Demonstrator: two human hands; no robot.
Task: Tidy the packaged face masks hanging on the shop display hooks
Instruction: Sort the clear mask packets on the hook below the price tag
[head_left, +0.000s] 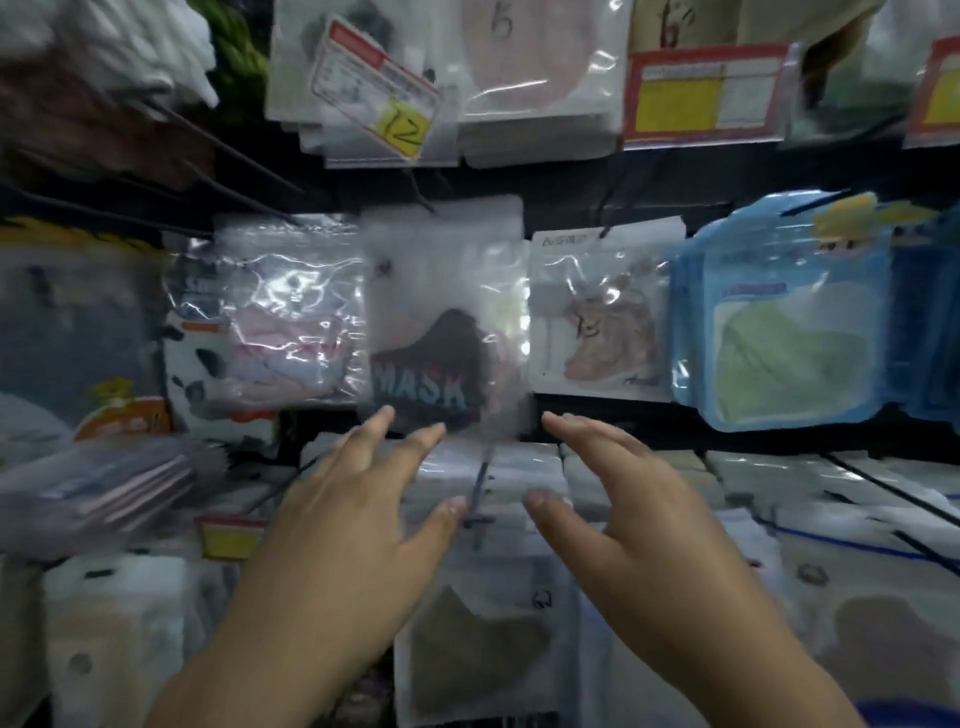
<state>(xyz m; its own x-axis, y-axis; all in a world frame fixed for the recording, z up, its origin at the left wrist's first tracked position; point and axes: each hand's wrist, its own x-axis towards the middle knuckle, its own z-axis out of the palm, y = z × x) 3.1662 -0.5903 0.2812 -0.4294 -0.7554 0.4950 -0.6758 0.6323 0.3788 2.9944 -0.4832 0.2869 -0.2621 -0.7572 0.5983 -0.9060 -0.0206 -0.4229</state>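
Observation:
A clear packet with a black mask printed "MASK" (441, 322) hangs on a hook in the middle row, sticking out in front of its neighbours. My left hand (358, 525) is spread open just below it, fingertips near or touching its lower edge. My right hand (618, 514) is open too, fingers straight, just below and right of that packet, holding nothing. Between my hands a dark hook (478, 499) juts out over a packet with an olive mask (483, 634).
Beside the black-mask packet hang a pink-mask packet (275, 322) at left, a beige-mask packet (608, 322) and blue packets with a green mask (784, 322) at right. Price tags (706, 93) and more packets hang above. White packets fill the lower row. Bare hooks (223, 182) stick out upper left.

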